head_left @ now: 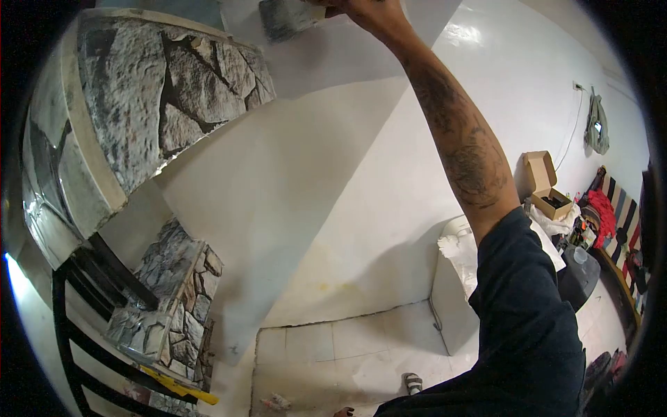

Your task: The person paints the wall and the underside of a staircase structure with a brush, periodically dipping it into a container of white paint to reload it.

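Observation:
My right hand (372,12) is raised to the top edge of the view, partly cut off, with its fingers closed. Just left of it, against the wall, is a flat grey squarish blade-like tool (286,19), which the hand appears to hold by its near end. The tool's exact kind does not show. Behind the hand, the wall (313,160) is smooth, with a grey area meeting a whiter one along a slanting line. My left hand is not in view. A small patch of skin at the bottom edge is too cut off to identify.
Stone-patterned panels (201,76) jut out at upper left. A black metal railing (90,354) and a yellow object (177,384) are lower left. To the right are a white cabinet (451,299), an open cardboard box (545,187) and a dark container (580,274). A sandalled foot (413,383) is on the tiles.

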`<state>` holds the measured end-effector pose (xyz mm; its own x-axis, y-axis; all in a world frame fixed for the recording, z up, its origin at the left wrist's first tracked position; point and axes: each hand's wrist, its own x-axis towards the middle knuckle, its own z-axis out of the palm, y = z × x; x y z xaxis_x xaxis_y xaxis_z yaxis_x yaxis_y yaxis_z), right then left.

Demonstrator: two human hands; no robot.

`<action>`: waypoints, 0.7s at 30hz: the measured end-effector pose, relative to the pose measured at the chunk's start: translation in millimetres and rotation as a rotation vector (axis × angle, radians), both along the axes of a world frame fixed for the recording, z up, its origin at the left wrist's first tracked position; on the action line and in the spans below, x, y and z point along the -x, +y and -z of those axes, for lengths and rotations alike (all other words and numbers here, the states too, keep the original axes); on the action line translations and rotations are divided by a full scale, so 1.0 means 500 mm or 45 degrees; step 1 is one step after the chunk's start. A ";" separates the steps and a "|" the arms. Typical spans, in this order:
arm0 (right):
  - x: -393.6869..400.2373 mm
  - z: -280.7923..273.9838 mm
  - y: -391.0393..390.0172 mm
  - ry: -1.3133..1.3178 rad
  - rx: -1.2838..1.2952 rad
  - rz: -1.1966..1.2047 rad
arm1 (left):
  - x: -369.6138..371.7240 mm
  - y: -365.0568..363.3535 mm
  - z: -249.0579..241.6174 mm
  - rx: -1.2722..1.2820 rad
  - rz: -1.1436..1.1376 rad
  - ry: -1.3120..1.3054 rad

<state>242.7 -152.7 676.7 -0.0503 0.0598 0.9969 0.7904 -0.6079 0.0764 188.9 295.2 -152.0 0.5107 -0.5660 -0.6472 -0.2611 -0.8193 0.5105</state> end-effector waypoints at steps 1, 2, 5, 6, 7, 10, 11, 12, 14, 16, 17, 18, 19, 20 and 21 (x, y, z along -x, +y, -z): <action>0.008 0.002 -0.004 -0.001 -0.005 0.019 | 0.007 0.000 -0.005 -0.018 -0.006 -0.010; 0.016 0.003 -0.020 -0.024 0.025 0.020 | 0.019 -0.001 -0.025 -0.034 -0.013 -0.022; 0.061 0.011 -0.061 -0.029 -0.021 0.111 | 0.024 -0.002 -0.057 -0.070 -0.020 -0.043; 0.085 0.017 -0.058 -0.045 -0.086 0.187 | 0.024 0.006 -0.062 -0.083 -0.022 -0.047; 0.107 0.020 -0.058 -0.061 -0.151 0.263 | 0.022 0.013 -0.062 -0.073 -0.033 -0.056; 0.141 0.001 -0.066 -0.135 0.091 0.133 | 0.008 0.038 -0.035 -0.062 -0.049 -0.049; 0.134 -0.004 -0.053 -0.133 0.088 0.076 | -0.014 0.043 -0.015 -0.072 -0.042 -0.026; 0.117 -0.012 -0.027 -0.129 0.081 0.019 | -0.030 0.034 -0.016 -0.085 -0.034 -0.003; 0.091 -0.014 0.050 -0.015 -0.071 -0.036 | -0.051 0.010 -0.011 -0.031 0.034 -0.147; 0.053 -0.023 0.040 0.021 0.026 0.005 | -0.055 -0.003 -0.007 0.070 -0.027 -0.099; 0.037 -0.024 0.023 0.014 0.034 0.065 | -0.051 -0.008 -0.007 0.117 -0.071 -0.070; 0.030 -0.025 -0.002 0.033 0.021 0.049 | -0.048 -0.009 -0.003 0.164 -0.116 -0.043; 0.036 -0.022 -0.034 0.052 0.008 0.030 | -0.045 -0.008 0.000 0.211 -0.164 -0.015; 0.048 -0.019 -0.064 0.072 -0.002 0.010 | -0.038 -0.003 -0.002 0.151 -0.192 0.013; 0.081 -0.010 -0.079 0.048 0.005 0.056 | -0.026 0.007 0.000 0.094 -0.220 0.041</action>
<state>202.4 -192.3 681.4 -0.0101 0.0651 0.9978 0.7652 -0.6419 0.0496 202.0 298.5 -152.0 0.5840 -0.5181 -0.6249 -0.1022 -0.8106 0.5767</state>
